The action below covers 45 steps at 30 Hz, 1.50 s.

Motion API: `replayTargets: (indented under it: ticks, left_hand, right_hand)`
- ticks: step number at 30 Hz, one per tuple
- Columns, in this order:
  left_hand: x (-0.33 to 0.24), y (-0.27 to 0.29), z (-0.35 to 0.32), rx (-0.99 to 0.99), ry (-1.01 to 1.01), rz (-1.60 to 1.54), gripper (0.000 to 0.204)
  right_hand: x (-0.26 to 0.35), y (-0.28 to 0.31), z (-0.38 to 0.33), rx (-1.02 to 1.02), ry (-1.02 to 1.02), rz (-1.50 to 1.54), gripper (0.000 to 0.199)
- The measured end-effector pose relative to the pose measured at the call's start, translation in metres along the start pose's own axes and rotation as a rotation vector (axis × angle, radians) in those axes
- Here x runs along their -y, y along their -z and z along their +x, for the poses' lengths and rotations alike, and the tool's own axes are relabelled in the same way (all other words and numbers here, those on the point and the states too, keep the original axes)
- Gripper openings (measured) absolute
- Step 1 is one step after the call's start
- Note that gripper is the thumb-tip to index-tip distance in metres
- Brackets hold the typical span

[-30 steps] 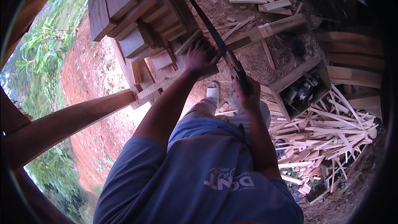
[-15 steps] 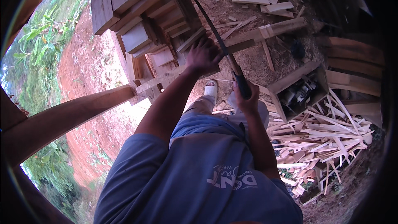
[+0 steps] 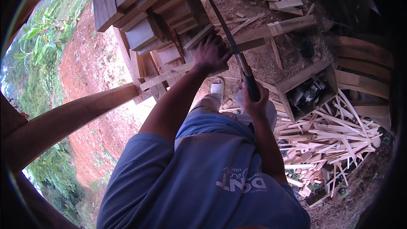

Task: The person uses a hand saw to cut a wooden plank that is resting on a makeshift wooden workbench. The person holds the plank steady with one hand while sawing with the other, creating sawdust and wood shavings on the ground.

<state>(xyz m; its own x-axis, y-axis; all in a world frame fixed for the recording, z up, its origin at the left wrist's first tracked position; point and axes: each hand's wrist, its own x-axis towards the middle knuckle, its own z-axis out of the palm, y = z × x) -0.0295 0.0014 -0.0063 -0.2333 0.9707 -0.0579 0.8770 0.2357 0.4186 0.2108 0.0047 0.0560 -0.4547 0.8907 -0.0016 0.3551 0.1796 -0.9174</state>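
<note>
In my right hand is the dark handle of a handsaw. My fingers are closed round it, and the long narrow blade points away from me, slanting to the left. The blade passes just right of my left hand, by a wooden beam that runs crosswise. My left hand presses down with curled fingers on the near end of a wooden board; its fingertips are partly hidden. Whether the blade touches the wood I cannot tell.
Stacked planks rise at the far left. A curved timber crosses the left side. At the right stands a wooden box with machinery inside, above a heap of offcuts. More wood pieces lie on the sawdust-covered ground.
The saw blade's far end has swung slightly to the right, and the saw stands a little steeper. My left hand stays on the board. The whole view has shifted slightly.
</note>
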Motion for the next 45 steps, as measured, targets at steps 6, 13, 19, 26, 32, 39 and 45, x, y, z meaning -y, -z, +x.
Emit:
replayTargets:
  ticks: [6, 13, 19, 26, 32, 39, 45]
  left_hand:
    - [-0.005, 0.012, 0.004, 0.118, 0.050, -0.015, 0.052]
    - [0.001, -0.004, 0.001, -0.044, 0.000, -0.016, 0.055]
    - [-0.002, 0.002, 0.003, 0.007, 0.027, -0.039, 0.056]
    - [-0.001, -0.002, 0.000, -0.068, 0.000, -0.011, 0.056]
    - [0.003, 0.000, 0.002, 0.094, 0.030, 0.033, 0.056]
    - [0.020, -0.013, -0.004, -0.035, -0.158, -0.032, 0.055]
    - [0.045, -0.018, 0.005, 0.031, -0.327, -0.080, 0.041]
  right_hand:
    - [-0.001, 0.002, -0.001, -0.025, 0.023, 0.032, 0.016]
    - [-0.015, 0.004, -0.022, -0.068, 0.096, -0.182, 0.020]
    - [-0.028, 0.010, -0.039, -0.059, 0.017, -0.055, 0.021]
    - [-0.024, 0.022, -0.067, -0.035, -0.101, -0.116, 0.038]
    - [-0.026, 0.040, -0.102, -0.157, -0.037, -0.181, 0.033]
    - [0.049, 0.078, -0.090, -0.105, -0.044, -0.095, 0.017]
    - [0.041, 0.067, -0.067, -0.101, -0.011, -0.161, 0.019]
